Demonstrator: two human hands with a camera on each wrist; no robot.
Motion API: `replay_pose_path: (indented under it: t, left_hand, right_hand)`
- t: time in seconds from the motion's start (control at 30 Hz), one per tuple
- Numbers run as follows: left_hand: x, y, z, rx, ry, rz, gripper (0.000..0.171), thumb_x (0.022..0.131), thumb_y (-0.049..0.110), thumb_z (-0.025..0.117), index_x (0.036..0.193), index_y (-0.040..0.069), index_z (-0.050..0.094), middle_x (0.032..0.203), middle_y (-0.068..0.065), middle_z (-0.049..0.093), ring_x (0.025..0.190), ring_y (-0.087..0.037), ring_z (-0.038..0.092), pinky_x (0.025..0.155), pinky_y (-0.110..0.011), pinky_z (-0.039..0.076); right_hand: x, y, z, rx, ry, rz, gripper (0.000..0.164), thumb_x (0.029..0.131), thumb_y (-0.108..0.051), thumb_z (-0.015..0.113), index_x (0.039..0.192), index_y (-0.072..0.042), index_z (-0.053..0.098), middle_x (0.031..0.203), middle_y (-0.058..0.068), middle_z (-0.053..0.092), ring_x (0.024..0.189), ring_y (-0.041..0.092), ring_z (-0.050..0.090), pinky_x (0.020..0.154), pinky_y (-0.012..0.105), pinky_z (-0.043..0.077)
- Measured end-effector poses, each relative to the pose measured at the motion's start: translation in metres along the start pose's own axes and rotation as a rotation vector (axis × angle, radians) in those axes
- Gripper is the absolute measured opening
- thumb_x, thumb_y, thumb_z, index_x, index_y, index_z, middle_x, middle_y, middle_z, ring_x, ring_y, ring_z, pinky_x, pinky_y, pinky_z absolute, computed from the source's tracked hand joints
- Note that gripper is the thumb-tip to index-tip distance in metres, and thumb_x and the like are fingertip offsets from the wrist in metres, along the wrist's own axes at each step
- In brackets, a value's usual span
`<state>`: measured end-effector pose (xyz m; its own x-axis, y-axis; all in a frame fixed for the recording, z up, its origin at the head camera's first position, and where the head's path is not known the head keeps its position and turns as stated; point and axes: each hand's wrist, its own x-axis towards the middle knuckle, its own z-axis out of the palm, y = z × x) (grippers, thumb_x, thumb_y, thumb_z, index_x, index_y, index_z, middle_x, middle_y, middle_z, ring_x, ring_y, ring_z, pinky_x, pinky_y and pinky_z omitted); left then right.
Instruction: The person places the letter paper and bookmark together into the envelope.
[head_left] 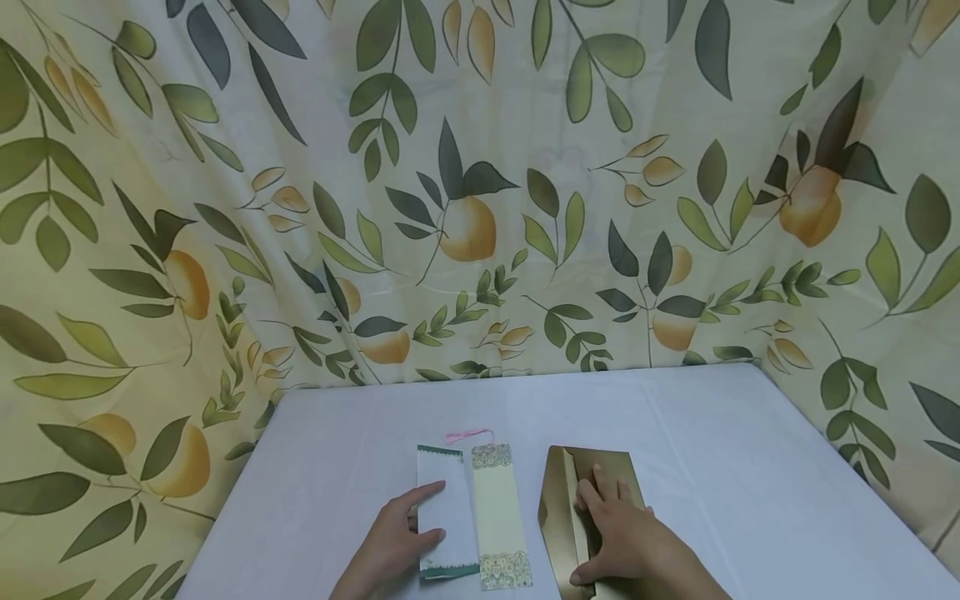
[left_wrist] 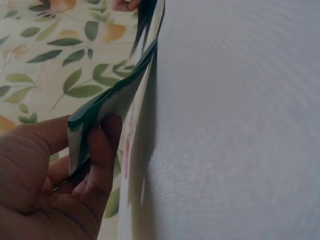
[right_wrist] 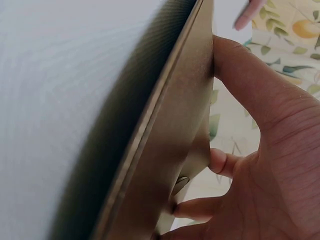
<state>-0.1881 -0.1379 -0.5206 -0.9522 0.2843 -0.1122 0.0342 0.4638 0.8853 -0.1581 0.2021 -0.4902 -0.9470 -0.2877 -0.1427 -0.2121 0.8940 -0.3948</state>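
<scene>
In the head view my left hand (head_left: 393,533) holds a folded white paper with green borders (head_left: 447,512), thumb and forefinger lying over its face. The left wrist view shows other fingers curled at the edge of this folded paper (left_wrist: 95,107), which is lifted there. Just right of it lies a cream bookmark (head_left: 498,504) with patterned ends and a pink tassel (head_left: 467,434). My right hand (head_left: 622,533) grips a gold envelope (head_left: 558,492), its bent fingers and thumb spread across it near the long opening. A pale strip shows along that opening.
A white-covered table (head_left: 360,425) carries these things. Behind and beside it hangs a curtain (head_left: 480,317) printed with leaves and orange fruit. The table's back edge meets this cloth.
</scene>
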Motion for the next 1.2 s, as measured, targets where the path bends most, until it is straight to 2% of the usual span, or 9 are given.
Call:
replay_pose_path:
  t: [0.33, 0.47, 0.57, 0.73, 0.77, 0.87, 0.97, 1.1, 1.2]
  left_hand:
    - [0.002, 0.002, 0.0, -0.032, 0.004, 0.006, 0.062, 0.076, 0.008, 0.077, 0.133, 0.019, 0.054, 0.123, -0.015, 0.056, 0.082, -0.016, 0.064, 0.065, -0.03, 0.053]
    - [0.002, 0.004, -0.001, 0.006, 0.001, 0.027, 0.061, 0.077, 0.012, 0.077, 0.133, 0.022, 0.054, 0.085, -0.002, 0.06, 0.054, -0.007, 0.048, 0.047, -0.023, 0.043]
    - [0.001, 0.006, -0.003, 0.02, -0.018, 0.063, 0.061, 0.078, 0.014, 0.076, 0.134, 0.021, 0.054, 0.073, 0.004, 0.055, 0.045, -0.006, 0.029, 0.04, -0.021, 0.033]
    - [0.0, 0.008, -0.005, 0.0, -0.017, 0.063, 0.061, 0.078, 0.014, 0.077, 0.134, 0.024, 0.054, 0.105, -0.003, 0.059, 0.045, -0.006, 0.029, 0.04, -0.022, 0.036]
    - [0.0, 0.009, -0.005, -0.007, -0.016, 0.058, 0.061, 0.078, 0.014, 0.077, 0.133, 0.024, 0.054, 0.109, -0.004, 0.059, 0.046, -0.006, 0.035, 0.042, -0.023, 0.039]
    - [0.001, 0.012, -0.005, -0.006, -0.012, 0.045, 0.061, 0.077, 0.014, 0.077, 0.132, 0.025, 0.055, 0.11, -0.006, 0.059, 0.056, -0.008, 0.05, 0.048, -0.025, 0.045]
    - [0.001, 0.015, -0.003, 0.022, -0.006, 0.024, 0.061, 0.076, 0.017, 0.078, 0.132, 0.027, 0.055, 0.104, -0.005, 0.059, 0.063, -0.012, 0.055, 0.052, -0.028, 0.047]
    - [0.003, 0.018, 0.0, 0.079, 0.004, 0.009, 0.061, 0.075, 0.022, 0.079, 0.13, 0.032, 0.055, 0.099, -0.003, 0.054, 0.06, -0.014, 0.046, 0.05, -0.029, 0.043]
    - [0.005, 0.02, 0.003, 0.041, -0.011, 0.046, 0.061, 0.075, 0.019, 0.079, 0.131, 0.03, 0.056, 0.113, 0.002, 0.054, 0.057, -0.011, 0.046, 0.049, -0.027, 0.042]
  right_hand:
    - [0.0, 0.001, 0.004, -0.024, 0.028, 0.005, 0.088, 0.047, -0.073, 0.077, 0.11, -0.022, 0.042, 0.148, 0.027, 0.022, 0.128, 0.057, 0.021, 0.077, 0.072, 0.035]
    - [0.0, 0.001, 0.002, -0.006, 0.007, 0.01, 0.087, 0.048, -0.072, 0.077, 0.109, -0.021, 0.041, 0.148, 0.029, 0.02, 0.127, 0.06, 0.019, 0.073, 0.074, 0.035]
    - [0.0, 0.002, 0.001, 0.006, -0.01, 0.015, 0.086, 0.049, -0.073, 0.076, 0.109, -0.022, 0.041, 0.148, 0.03, 0.019, 0.126, 0.061, 0.019, 0.071, 0.076, 0.032]
    - [0.001, 0.003, 0.002, 0.008, -0.024, 0.02, 0.087, 0.049, -0.073, 0.076, 0.11, -0.022, 0.041, 0.149, 0.029, 0.018, 0.126, 0.061, 0.018, 0.071, 0.076, 0.033]
    - [0.001, 0.004, 0.002, 0.007, -0.025, 0.02, 0.087, 0.049, -0.073, 0.076, 0.11, -0.022, 0.04, 0.149, 0.029, 0.018, 0.126, 0.061, 0.018, 0.071, 0.075, 0.034]
    - [0.0, 0.004, 0.002, 0.008, -0.03, 0.019, 0.09, 0.049, -0.074, 0.075, 0.113, -0.021, 0.042, 0.149, 0.029, 0.017, 0.126, 0.062, 0.017, 0.072, 0.075, 0.034]
    - [-0.001, 0.003, 0.002, 0.013, -0.033, 0.019, 0.091, 0.049, -0.074, 0.075, 0.115, -0.019, 0.042, 0.15, 0.029, 0.015, 0.125, 0.064, 0.015, 0.074, 0.077, 0.031]
    - [-0.001, 0.003, 0.002, 0.014, -0.032, 0.016, 0.092, 0.05, -0.074, 0.075, 0.117, -0.018, 0.042, 0.15, 0.029, 0.015, 0.125, 0.064, 0.015, 0.076, 0.077, 0.03]
    - [0.0, 0.004, 0.003, 0.008, -0.028, 0.016, 0.097, 0.051, -0.073, 0.075, 0.122, -0.017, 0.042, 0.15, 0.029, 0.015, 0.125, 0.064, 0.015, 0.076, 0.077, 0.03]
